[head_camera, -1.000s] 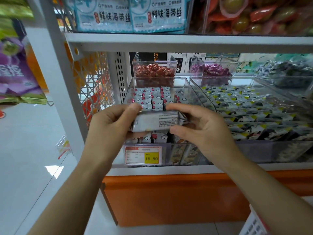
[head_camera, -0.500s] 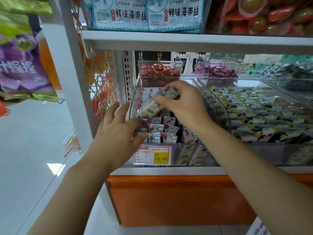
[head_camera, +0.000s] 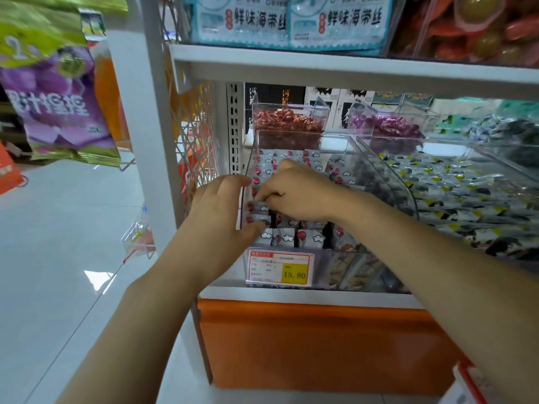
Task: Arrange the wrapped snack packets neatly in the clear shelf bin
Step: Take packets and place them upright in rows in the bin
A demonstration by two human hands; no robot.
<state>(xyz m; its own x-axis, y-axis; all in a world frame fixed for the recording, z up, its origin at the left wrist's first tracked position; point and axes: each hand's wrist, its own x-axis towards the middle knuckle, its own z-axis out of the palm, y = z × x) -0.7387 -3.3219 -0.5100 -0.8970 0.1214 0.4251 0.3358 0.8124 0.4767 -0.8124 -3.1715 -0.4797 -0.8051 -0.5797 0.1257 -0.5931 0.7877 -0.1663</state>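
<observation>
Right hand [head_camera: 297, 193] pinches a crinkly packet [head_camera: 257, 206] in the clear rigid bin [head_camera: 335, 135]; left hand [head_camera: 221, 212] lies relaxed.

Head camera; looks forward-down, close on shelf bin [head_camera: 335, 147]; single view.

Two hands [head_camera: 221, 212] [head_camera: 302, 193], one price tag [head_camera: 278, 268], two teal bags [head_camera: 242, 20] [head_camera: 338, 20]

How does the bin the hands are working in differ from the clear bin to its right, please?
The left bin holds white packets with red dots; the right bin holds silvery packets marked yellow and black. The right hand pinches white packets in the left bin, with the left hand at its wall; neither touches the right bin. Both bins are clear, on one shelf.
</observation>
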